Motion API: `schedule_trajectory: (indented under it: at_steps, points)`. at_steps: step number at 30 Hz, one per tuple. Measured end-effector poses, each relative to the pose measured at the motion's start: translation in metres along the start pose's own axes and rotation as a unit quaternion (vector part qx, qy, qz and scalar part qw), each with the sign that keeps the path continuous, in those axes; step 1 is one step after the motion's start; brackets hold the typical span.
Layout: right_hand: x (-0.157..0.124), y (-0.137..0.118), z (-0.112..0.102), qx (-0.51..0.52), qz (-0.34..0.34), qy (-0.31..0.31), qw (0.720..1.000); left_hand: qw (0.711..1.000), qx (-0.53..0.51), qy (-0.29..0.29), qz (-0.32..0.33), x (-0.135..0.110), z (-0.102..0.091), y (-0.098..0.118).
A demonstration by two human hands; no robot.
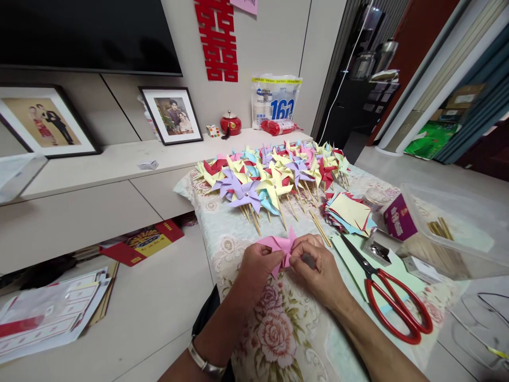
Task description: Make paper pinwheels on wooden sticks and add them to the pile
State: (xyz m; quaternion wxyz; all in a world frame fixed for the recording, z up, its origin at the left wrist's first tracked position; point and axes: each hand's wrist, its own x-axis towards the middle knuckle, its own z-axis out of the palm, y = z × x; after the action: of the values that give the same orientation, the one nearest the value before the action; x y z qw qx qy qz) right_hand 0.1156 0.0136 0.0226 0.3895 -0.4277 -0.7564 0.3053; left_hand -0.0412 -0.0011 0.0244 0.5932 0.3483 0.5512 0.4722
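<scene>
A pink paper pinwheel (pixel 278 246) sits between both hands above the floral tablecloth (pixel 278 329). My left hand (pixel 258 265) pinches its left side, fingers closed on the paper. My right hand (pixel 318 268) is closed on its right side, fingertips pressed at the centre. A silver bracelet (pixel 202 362) circles my left wrist. Beyond the hands lies a big heap of finished paper pinwheels (pixel 274 172) on wooden sticks, in purple, yellow, blue, red and pink.
Red-handled scissors (pixel 392 297) lie on a green sheet to the right. A stack of cut paper squares (pixel 350 212), a purple box (pixel 397 217) and a clear plastic tub with sticks (pixel 445 233) stand further right. A low cabinet with framed photos (pixel 170 114) runs left; papers lie on the floor (pixel 47 313).
</scene>
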Motion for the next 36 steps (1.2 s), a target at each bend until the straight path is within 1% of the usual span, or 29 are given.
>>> schedule_trajectory:
  at_steps: [8,13,21,29,33,36]
  points:
    - [0.001,0.002,0.002,-0.019,0.006,0.000,1.000,1.000,0.024,-0.017,0.007,0.001,0.000,-0.002]
    - [0.001,0.003,0.003,-0.025,0.005,0.003,1.000,0.999,-0.010,-0.030,0.012,0.000,0.001,0.000]
    - [0.001,0.004,0.004,-0.020,0.015,0.003,1.000,0.999,-0.029,-0.027,0.004,-0.004,0.004,0.005]
    - [0.001,0.005,0.004,-0.001,0.038,0.000,0.999,1.000,0.009,-0.005,-0.002,0.005,0.003,-0.006]
    - [0.001,0.005,0.005,0.009,0.049,-0.003,0.999,1.000,0.024,0.010,0.010,0.005,0.004,-0.006]
    - [0.002,0.004,0.004,0.016,0.045,-0.010,0.999,0.999,0.031,0.008,0.015,0.003,0.005,-0.005]
